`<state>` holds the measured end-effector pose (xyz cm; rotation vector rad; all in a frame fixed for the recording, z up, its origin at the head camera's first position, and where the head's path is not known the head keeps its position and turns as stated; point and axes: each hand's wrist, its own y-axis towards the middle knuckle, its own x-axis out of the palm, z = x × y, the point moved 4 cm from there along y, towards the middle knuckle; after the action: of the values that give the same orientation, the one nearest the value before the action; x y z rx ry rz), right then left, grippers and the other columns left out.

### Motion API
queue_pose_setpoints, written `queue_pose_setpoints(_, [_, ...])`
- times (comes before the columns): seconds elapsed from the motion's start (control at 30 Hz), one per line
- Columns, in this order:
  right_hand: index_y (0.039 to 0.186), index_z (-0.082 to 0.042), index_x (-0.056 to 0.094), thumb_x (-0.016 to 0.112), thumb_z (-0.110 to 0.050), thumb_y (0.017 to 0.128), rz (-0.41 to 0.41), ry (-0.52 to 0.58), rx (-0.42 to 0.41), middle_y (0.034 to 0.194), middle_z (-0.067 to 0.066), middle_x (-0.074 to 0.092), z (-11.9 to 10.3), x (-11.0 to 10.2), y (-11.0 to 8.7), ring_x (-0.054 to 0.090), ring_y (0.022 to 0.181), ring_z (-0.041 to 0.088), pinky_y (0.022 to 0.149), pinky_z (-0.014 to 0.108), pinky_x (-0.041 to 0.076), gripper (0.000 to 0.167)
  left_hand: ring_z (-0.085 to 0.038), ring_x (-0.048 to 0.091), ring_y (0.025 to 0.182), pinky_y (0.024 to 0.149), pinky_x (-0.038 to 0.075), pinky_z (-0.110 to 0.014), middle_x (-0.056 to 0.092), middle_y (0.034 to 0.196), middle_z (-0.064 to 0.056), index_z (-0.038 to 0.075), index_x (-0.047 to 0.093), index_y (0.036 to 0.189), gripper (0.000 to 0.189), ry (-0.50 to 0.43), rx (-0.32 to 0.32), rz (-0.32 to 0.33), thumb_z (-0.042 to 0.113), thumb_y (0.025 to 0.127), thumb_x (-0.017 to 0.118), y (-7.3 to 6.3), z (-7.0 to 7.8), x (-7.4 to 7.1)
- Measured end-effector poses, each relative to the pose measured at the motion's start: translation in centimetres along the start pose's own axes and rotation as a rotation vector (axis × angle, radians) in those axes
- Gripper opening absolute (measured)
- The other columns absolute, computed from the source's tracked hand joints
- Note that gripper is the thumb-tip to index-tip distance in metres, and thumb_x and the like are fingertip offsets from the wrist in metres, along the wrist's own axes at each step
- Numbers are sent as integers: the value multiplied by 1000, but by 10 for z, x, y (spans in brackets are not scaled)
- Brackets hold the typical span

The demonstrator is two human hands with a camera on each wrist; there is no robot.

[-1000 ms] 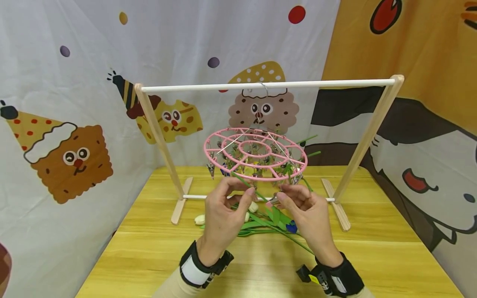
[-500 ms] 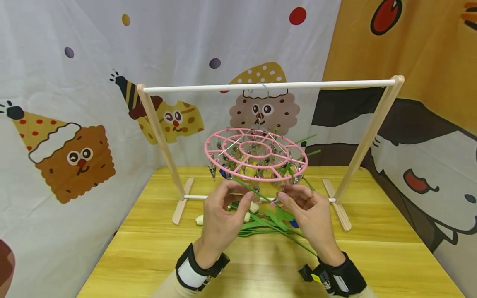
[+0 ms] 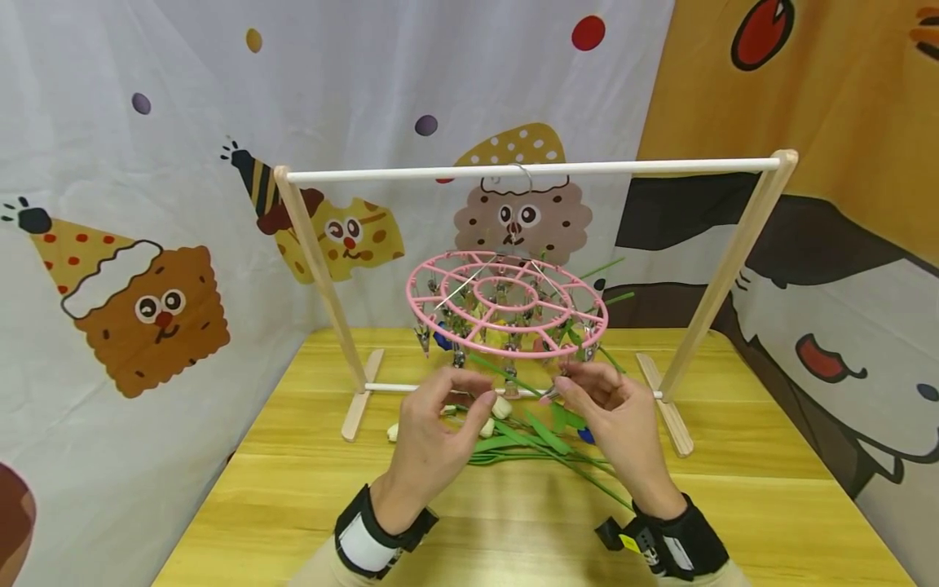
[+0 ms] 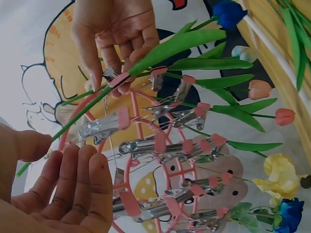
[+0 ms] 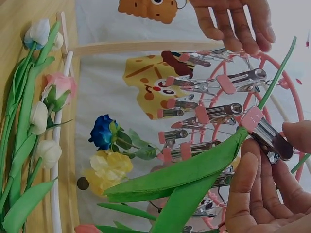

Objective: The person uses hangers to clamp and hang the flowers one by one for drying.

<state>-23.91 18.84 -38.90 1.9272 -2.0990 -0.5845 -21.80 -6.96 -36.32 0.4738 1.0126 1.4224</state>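
Observation:
My right hand (image 3: pixel 619 420) pinches a metal clip (image 5: pixel 268 138) with pink tips. Between those tips lies the green stem (image 4: pixel 73 121) of a blue artificial tulip (image 4: pixel 228 13), its head pointing down past broad green leaves (image 5: pixel 170 177). My left hand (image 3: pixel 433 432) hovers beside the stem's free end, thumb and fingers parted and holding nothing. The clip belongs to a round pink hanger (image 3: pixel 506 355), hung by a hook from a white rod. Other clips on it hold artificial flowers, including a yellow flower (image 4: pixel 279 174) and a blue rose (image 5: pixel 103 132).
A rack with a white top rod (image 3: pixel 411 173) and wooden side posts (image 3: pixel 729 261) stands on the wooden table (image 3: pixel 513 530). Under the hanger lie more artificial flowers, with white tulips (image 3: pixel 501 408) and green stems (image 3: pixel 513 456). A printed cloth (image 3: pixel 352 81) hangs behind.
My left hand has drawn slightly left and down, away from the stem, its thumb and fingers parting. My right hand keeps its pinch on the clip and has shifted slightly right.

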Motion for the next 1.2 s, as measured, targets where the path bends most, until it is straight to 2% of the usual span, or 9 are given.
queue_pose_setpoints(0.43, [134, -1, 81, 82, -8, 110, -19, -2, 36, 117, -9, 88, 2, -9, 2, 85, 100, 16, 87, 26, 73, 25, -16, 82, 100, 81, 73, -33, 84, 114, -3, 11, 79, 120, 11, 41, -69, -92, 7, 110, 81, -19, -18, -5])
queue_pose_setpoints(0.83, [135, 0, 81, 82, -8, 110, -6, -45, 17, 111, -12, 87, 4, -16, 7, 84, 97, 9, 86, 23, 71, 26, -11, 80, 102, 84, 74, -37, 84, 115, 2, 18, 79, 122, 14, 128, -130, -171, 12, 110, 84, -30, -32, -8])
queue_pose_setpoints(0.93, [136, -1, 81, 82, -9, 111, -4, -66, 18, 111, -15, 86, 7, -17, 9, 83, 97, 6, 86, 22, 71, 26, -11, 80, 101, 84, 72, -34, 83, 115, 2, 17, 79, 122, 15, 154, -118, -181, 12, 109, 84, -32, -35, -8])
queue_pose_setpoints(1.1, [139, 5, 78, 81, -7, 111, -7, -56, 22, 114, -16, 86, 11, -21, 12, 83, 99, 4, 86, 22, 72, 31, -13, 81, 97, 83, 72, -29, 84, 112, -1, 16, 79, 121, 14, 186, -110, -196, 10, 108, 85, -35, -41, -9])
queue_pose_setpoints(1.2, [138, 3, 79, 81, -9, 111, -1, -74, 23, 114, -16, 86, 13, -23, 13, 83, 99, 3, 86, 22, 72, 30, -13, 80, 96, 84, 72, -30, 84, 112, -2, 16, 80, 120, 15, 204, -114, -210, 10, 108, 85, -38, -44, -9])
